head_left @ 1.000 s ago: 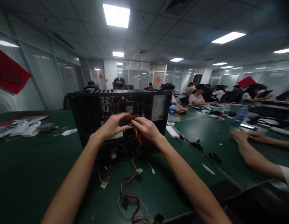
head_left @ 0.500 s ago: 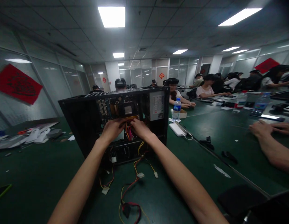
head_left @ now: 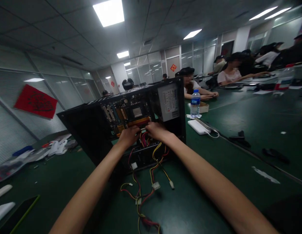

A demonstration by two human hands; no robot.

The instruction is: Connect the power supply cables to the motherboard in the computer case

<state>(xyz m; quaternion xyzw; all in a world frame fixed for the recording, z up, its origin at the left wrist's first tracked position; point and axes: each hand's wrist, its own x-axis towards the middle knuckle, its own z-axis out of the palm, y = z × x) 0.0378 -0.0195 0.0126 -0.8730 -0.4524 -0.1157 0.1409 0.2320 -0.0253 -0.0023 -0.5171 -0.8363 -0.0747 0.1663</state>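
An open black computer case [head_left: 75,120] stands on the green table, its motherboard [head_left: 116,110] facing me. Inside, both of my hands meet at the lower part of the board, below the orange and red memory slots [head_left: 138,122]. My left hand [head_left: 128,136] has its fingers bent round one end of a pale power connector [head_left: 143,129]. At its other end, my right hand [head_left: 156,130] pinches with curled fingers. A bundle of pink and red wires [head_left: 144,139] hangs below the connector. My fingers partly cover the connector, so its seating is hidden.
Loose power leads with white plugs [head_left: 156,186] trail over the table [head_left: 190,198] before the case. Right of it are a water bottle [head_left: 195,105], a white power bank [head_left: 198,127] and black straps. Phone-like slab [head_left: 21,211] lies left. Other people sit beyond.
My view has tilted and turned, shifting the case and hands slightly in the picture. Both hands now sit a little lower on the board, uncovering more of the memory slots.
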